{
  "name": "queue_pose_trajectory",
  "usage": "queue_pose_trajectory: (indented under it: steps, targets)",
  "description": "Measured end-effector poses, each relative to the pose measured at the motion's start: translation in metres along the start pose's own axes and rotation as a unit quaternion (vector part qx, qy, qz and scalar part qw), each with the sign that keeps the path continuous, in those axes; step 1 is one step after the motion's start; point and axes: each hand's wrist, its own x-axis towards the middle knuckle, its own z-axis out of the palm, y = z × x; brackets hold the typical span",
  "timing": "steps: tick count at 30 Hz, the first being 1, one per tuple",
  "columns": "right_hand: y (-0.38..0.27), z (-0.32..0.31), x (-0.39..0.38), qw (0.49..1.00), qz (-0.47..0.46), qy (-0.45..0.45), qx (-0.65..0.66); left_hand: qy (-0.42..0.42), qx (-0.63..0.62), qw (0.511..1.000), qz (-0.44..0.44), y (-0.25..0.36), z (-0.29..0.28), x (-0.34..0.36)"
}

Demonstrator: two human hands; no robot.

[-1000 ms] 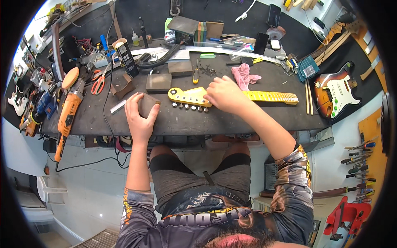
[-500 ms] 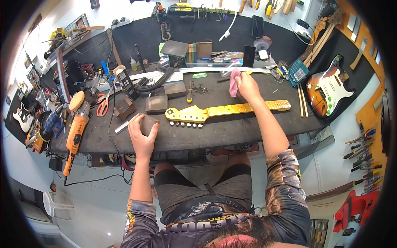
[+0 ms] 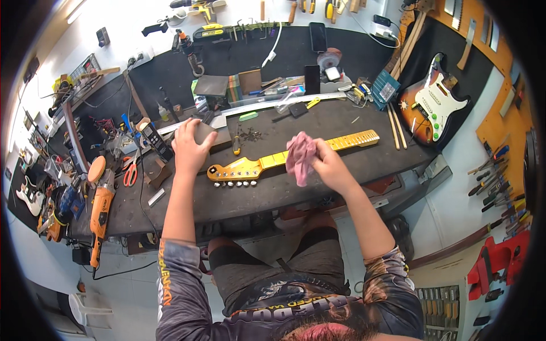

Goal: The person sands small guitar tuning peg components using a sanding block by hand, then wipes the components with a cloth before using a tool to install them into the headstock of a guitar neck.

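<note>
My right hand (image 3: 331, 166) is closed on a crumpled pink cloth (image 3: 300, 158), which hangs over the middle of a guitar neck (image 3: 352, 140). I cannot tell whether the cloth touches the neck. The neck lies across the bench, its yellow headstock (image 3: 233, 170) with metal tuners at the left. My left hand (image 3: 190, 149) grips a flat grey-brown block (image 3: 203, 134) between thumb and fingers, beside another block (image 3: 220, 140) behind the headstock. A yellow-handled screwdriver (image 3: 236, 146) lies just right of the blocks, near a scatter of small dark screws (image 3: 251, 134).
To the left are an orange power sander (image 3: 101, 211), orange-handled scissors (image 3: 130, 171) and a black cable (image 3: 142, 199). A sunburst guitar body (image 3: 433, 108) and two sticks (image 3: 397, 126) are at the right. A long metal straightedge (image 3: 273, 105) crosses the back of the bench.
My left hand has carried the block from the bench front to the other blocks farther back. My right hand has brought the cloth from the back toward me, over the neck. The view has shifted.
</note>
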Motion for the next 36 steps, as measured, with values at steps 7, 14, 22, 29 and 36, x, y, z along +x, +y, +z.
queue_pose_trajectory:
  steps: [7, 14, 22, 29, 36]
  targets:
    - [0.007, 0.009, -0.038, 0.998, 0.049, -0.014, -0.026, -0.031, 0.152, 0.987, -0.045, -0.041, 0.041, 0.009]
    - [0.016, 0.017, -0.065, 0.972, 0.122, -0.017, 0.202, -0.029, -0.114, 0.991, 0.067, 0.055, 0.044, -0.036]
    - [0.008, 0.083, -0.067, 0.963, 0.129, -0.103, 0.215, -0.184, -0.317, 0.93, -0.002, 0.127, 0.02, -0.149]
    - [0.063, 0.108, -0.1, 0.992, 0.02, -0.063, 0.104, -0.118, -0.434, 0.888, -0.098, 0.112, 0.042, -0.183]
    - [0.014, 0.094, -0.118, 0.996, 0.032, -0.082, -0.025, -0.245, -0.355, 0.894, -0.122, 0.115, 0.018, -0.198]
